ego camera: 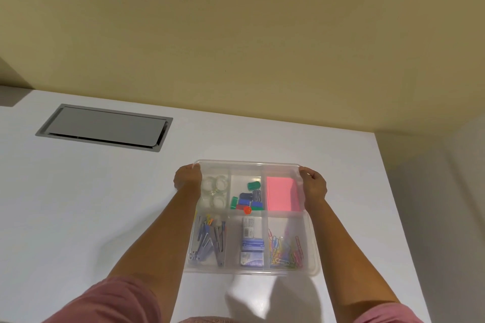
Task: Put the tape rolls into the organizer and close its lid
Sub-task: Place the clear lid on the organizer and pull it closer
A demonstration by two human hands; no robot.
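Both hands grip the clear lid (262, 165) at its far corners: left hand (187, 178), right hand (313, 183), fingers curled over the edge. Tape rolls (215, 190) sit in the organizer (313, 265)'s far-left compartment

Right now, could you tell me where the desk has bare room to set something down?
The white desk is bare left of the organizer, below the grey hatch. A narrower strip lies between the organizer's far edge and the wall. Around the organizer it is crowded: the left hand and right hand grip its far corners.
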